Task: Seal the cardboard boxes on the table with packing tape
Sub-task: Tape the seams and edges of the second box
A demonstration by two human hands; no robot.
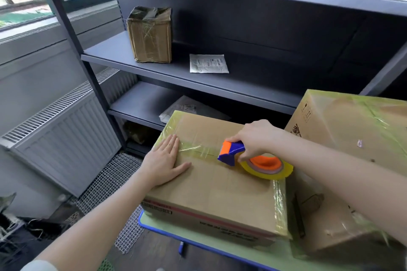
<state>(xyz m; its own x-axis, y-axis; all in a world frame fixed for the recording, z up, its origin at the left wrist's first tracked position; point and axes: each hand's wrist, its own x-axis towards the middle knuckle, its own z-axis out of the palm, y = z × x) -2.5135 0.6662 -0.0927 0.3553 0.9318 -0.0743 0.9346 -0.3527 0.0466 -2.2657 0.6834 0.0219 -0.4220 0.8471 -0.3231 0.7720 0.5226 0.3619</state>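
A flat cardboard box (220,189) lies on the green table (211,241), its flaps closed. A strip of clear yellowish tape (199,149) runs along the left part of its centre seam. My left hand (166,161) lies flat on the box top, fingers spread over the taped end. My right hand (255,138) grips a blue and orange tape dispenser (233,153) with a roll of tape (267,166), its blade end resting on the seam near the box's middle. A taller box (356,138) wrapped in tape stands to the right, touching the flat one.
A dark metal shelf unit (176,72) stands behind the table, holding a small taped box (150,35) and a white mailer (208,63). A white radiator (63,136) is on the left wall. Wire mesh (110,185) lies on the floor.
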